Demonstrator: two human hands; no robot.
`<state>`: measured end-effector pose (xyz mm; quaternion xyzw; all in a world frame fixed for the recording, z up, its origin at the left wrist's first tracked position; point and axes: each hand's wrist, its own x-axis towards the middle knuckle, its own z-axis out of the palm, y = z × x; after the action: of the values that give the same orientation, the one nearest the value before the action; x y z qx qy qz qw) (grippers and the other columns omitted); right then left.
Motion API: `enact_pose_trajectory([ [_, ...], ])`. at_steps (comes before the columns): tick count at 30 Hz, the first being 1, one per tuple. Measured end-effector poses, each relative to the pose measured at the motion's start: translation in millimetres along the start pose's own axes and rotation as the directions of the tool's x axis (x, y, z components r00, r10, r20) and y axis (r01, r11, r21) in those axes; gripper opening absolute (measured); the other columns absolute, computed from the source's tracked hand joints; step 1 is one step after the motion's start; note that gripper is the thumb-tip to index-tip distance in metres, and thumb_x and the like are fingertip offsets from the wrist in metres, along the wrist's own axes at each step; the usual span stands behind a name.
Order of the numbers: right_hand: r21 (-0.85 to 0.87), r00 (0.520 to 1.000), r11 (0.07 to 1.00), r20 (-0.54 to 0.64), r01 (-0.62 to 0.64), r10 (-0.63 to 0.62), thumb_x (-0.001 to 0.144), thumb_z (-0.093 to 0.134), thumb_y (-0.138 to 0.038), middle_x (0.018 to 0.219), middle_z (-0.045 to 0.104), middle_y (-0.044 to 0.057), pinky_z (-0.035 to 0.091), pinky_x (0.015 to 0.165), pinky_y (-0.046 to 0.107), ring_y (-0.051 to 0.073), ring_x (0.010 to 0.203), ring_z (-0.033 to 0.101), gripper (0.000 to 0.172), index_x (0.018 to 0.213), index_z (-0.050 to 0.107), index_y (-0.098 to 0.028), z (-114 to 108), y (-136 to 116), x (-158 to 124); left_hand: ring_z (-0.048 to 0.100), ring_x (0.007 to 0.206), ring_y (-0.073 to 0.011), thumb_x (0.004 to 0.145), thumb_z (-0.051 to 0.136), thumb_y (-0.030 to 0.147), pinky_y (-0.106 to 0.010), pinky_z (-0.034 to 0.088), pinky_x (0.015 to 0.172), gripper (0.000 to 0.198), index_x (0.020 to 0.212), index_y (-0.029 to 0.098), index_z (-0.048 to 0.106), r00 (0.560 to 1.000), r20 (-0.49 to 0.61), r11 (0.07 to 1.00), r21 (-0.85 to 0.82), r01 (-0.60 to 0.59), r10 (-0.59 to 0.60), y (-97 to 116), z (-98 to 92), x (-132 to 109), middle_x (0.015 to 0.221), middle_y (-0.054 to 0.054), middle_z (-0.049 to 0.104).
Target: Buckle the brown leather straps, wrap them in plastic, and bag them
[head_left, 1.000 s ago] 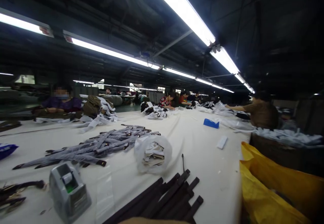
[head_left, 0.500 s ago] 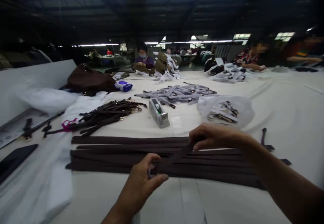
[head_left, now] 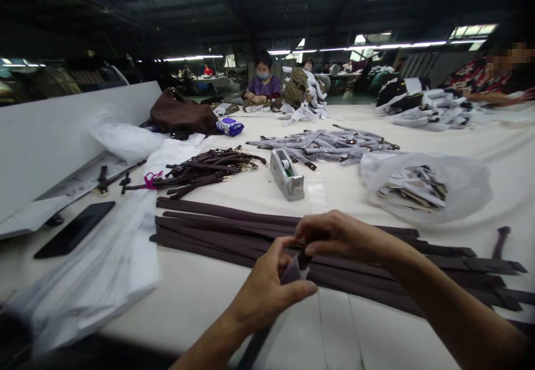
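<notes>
My left hand point(head_left: 267, 286) is closed round a dark brown strap point(head_left: 258, 345), whose length runs down below the wrist toward the near table edge. A whitish, see-through sleeve point(head_left: 295, 271) wraps the strap between thumb and fingers. Close beside it, my right hand point(head_left: 340, 237) pinches the strap's dark end where it comes out of the sleeve. Beneath both hands, several long brown straps point(head_left: 209, 226) lie side by side across the table. Just beyond them stands a grey tape dispenser point(head_left: 287, 175).
Left of the dispenser lies a heap of dark buckled straps point(head_left: 204, 169); behind it, wrapped straps point(head_left: 326, 144). A plastic bag of card pieces point(head_left: 468, 186) sits at right. White plastic sleeves point(head_left: 125, 264) and a black phone point(head_left: 75, 229) lie left. A masked person point(head_left: 262, 87) sits across.
My hands have come together; the strap stretched between them before now passes down under my left hand. The view has shifted, so the table items appear farther right.
</notes>
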<state>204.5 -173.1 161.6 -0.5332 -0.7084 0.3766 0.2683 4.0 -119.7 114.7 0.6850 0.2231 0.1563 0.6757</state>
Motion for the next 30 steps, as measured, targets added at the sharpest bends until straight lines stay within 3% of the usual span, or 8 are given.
enact_pose_trajectory([
  [2,0.066,0.996,0.997,-0.076,-0.042,0.047,0.080,0.059,-0.022,0.072,0.059,-0.001,0.041,0.054,0.018,0.011,0.061,0.052,0.016,0.094,0.056,-0.015,5.1,3.4,-0.1,0.053,0.077,-0.0140,0.071,0.068,0.028,-0.023,0.039,0.068,0.057,0.120,0.019,0.040,0.996,0.063,0.977,-0.204,0.070,-0.058,-6.8,-5.6,-5.4,0.086,-0.001,0.059],
  [5,0.176,0.996,0.983,-0.074,-0.042,0.056,0.081,0.057,-0.021,0.078,0.061,0.001,0.043,0.058,0.020,0.011,0.064,0.053,0.019,0.099,0.052,-0.016,13.7,6.1,1.3,0.054,0.071,-0.0127,0.074,0.064,0.028,-0.024,0.040,0.066,0.036,0.103,0.010,0.053,0.988,0.070,0.944,-0.293,0.154,-0.139,-18.6,-8.7,-10.8,0.082,-0.005,0.059],
  [9,0.151,0.995,0.988,-0.090,-0.030,0.044,0.079,0.058,-0.018,0.074,0.058,-0.001,0.042,0.060,0.020,0.011,0.066,0.051,0.010,0.089,0.056,-0.016,31.5,5.7,8.5,0.054,0.058,-0.0119,0.080,0.057,0.034,-0.024,0.041,0.059,0.027,0.082,0.007,0.059,0.990,-0.010,0.950,-0.284,0.132,-0.141,-28.2,-1.8,-10.3,0.074,-0.007,0.059],
  [16,0.214,0.983,0.976,-0.170,-0.035,0.072,0.082,0.057,-0.023,0.068,0.059,-0.001,0.041,0.057,0.020,0.011,0.062,0.053,0.009,0.083,0.062,-0.015,51.9,6.2,18.1,0.052,0.054,-0.0094,0.082,0.056,0.036,-0.019,0.040,0.052,0.027,0.079,0.009,0.058,0.972,-0.228,0.960,-0.280,-0.003,-0.064,-32.1,8.2,-4.9,0.068,-0.004,0.058],
  [21,0.049,0.937,0.995,-0.343,0.088,-0.066,0.084,0.055,-0.020,0.093,0.061,0.004,0.044,0.071,0.023,0.014,0.080,0.057,0.014,0.091,0.066,-0.019,61.6,1.5,22.5,0.047,0.046,-0.0074,0.082,0.057,0.035,-0.018,0.043,0.044,0.035,0.111,0.016,0.051,0.913,-0.408,0.965,-0.235,-0.118,0.012,-28.2,6.2,-7.0,0.063,0.003,0.052],
  [23,0.035,0.895,0.997,-0.444,0.066,-0.043,0.084,0.055,-0.024,0.100,0.059,0.005,0.045,0.069,0.023,0.014,0.081,0.057,0.021,0.104,0.062,-0.021,68.6,0.5,21.8,0.047,0.044,-0.0074,0.083,0.057,0.036,-0.018,0.044,0.042,0.037,0.115,0.018,0.049,0.872,-0.489,0.971,-0.192,-0.143,0.031,-23.8,3.2,-9.0,0.064,0.003,0.053],
  [26,0.118,0.862,0.993,-0.502,-0.016,0.073,0.081,0.061,-0.031,0.085,0.060,0.002,0.043,0.058,0.022,0.013,0.068,0.054,0.027,0.105,0.057,-0.019,81.7,0.3,20.3,0.050,0.043,-0.0084,0.082,0.056,0.040,-0.018,0.044,0.039,0.031,0.101,0.016,0.055,0.824,-0.565,0.979,-0.139,-0.146,0.043,-18.4,-0.7,-10.3,0.069,0.000,0.056],
  [30,0.238,0.882,0.971,-0.457,-0.007,0.118,0.081,0.060,-0.032,0.065,0.056,-0.001,0.040,0.054,0.022,0.012,0.058,0.050,0.015,0.079,0.056,-0.017,93.9,0.3,21.5,0.051,0.045,-0.0084,0.084,0.052,0.043,-0.019,0.044,0.041,0.028,0.095,0.016,0.053,0.826,-0.562,0.981,-0.131,-0.143,0.045,-17.3,-1.0,-8.4,0.072,0.000,0.057],
])
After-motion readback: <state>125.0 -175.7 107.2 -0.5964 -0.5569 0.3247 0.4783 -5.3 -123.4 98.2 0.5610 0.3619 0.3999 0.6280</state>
